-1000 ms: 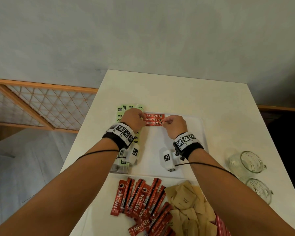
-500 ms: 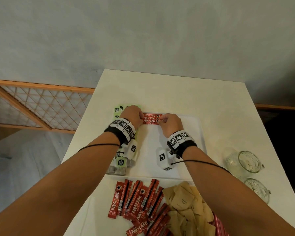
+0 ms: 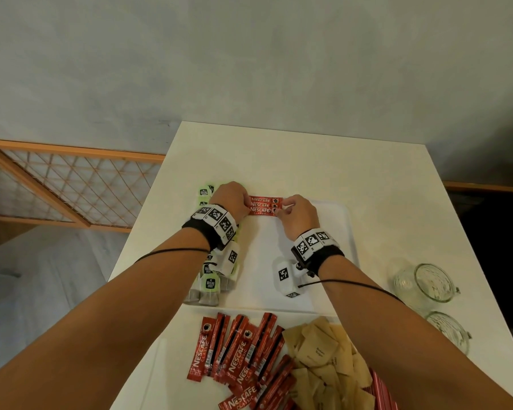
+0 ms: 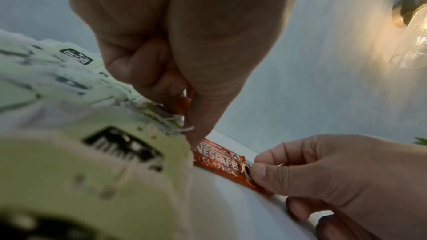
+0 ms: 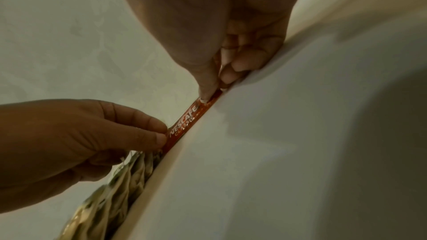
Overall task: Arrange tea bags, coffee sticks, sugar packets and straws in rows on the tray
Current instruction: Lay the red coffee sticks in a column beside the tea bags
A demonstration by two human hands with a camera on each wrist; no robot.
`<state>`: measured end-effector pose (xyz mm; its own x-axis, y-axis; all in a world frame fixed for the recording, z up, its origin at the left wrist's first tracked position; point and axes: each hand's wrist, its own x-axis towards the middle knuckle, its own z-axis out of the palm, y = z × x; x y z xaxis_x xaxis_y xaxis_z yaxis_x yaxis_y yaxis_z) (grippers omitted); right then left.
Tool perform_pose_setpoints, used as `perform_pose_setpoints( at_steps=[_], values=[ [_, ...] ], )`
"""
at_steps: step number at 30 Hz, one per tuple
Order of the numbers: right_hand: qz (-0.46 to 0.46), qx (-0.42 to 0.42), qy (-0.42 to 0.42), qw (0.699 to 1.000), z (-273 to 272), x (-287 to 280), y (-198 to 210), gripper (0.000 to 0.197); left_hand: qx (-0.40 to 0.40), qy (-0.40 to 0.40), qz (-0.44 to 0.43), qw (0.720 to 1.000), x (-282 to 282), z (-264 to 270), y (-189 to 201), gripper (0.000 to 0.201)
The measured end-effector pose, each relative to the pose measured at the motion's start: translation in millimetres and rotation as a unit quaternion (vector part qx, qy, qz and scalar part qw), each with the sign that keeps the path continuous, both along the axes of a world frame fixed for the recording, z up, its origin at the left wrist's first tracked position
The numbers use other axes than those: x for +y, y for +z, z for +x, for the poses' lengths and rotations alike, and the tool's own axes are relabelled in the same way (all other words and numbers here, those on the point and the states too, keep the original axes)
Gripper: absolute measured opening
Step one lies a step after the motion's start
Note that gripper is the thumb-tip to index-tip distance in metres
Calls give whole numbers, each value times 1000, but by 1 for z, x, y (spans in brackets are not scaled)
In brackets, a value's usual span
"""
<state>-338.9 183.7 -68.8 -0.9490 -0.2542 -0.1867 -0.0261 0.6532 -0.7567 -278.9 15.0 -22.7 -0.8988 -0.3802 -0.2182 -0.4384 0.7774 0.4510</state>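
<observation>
Three red coffee sticks lie side by side along the far edge of the white tray. My left hand pinches their left ends and my right hand pinches their right ends. The left wrist view shows my left hand curled on one end of the front coffee stick, beside the green-tagged tea bags. In the right wrist view my right hand nips a coffee stick against the tray wall. A column of tea bags lines the tray's left side, partly under my left wrist.
Nearer me on the table lie a loose pile of coffee sticks, brown sugar packets and red striped straws. Two glass cups stand to the right of the tray. The table's left edge is close to the tea bags.
Both hands have stayed on the ends of the coffee sticks at the tray's far edge. They have shifted only slightly to the left in the view.
</observation>
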Motion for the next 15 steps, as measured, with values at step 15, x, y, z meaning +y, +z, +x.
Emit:
perform_pose_setpoints(
  at_steps=[15],
  values=[
    [-21, 6, 125, 992, 44, 28, 57, 11, 84, -35, 59, 994, 0, 39, 27, 5]
  ],
)
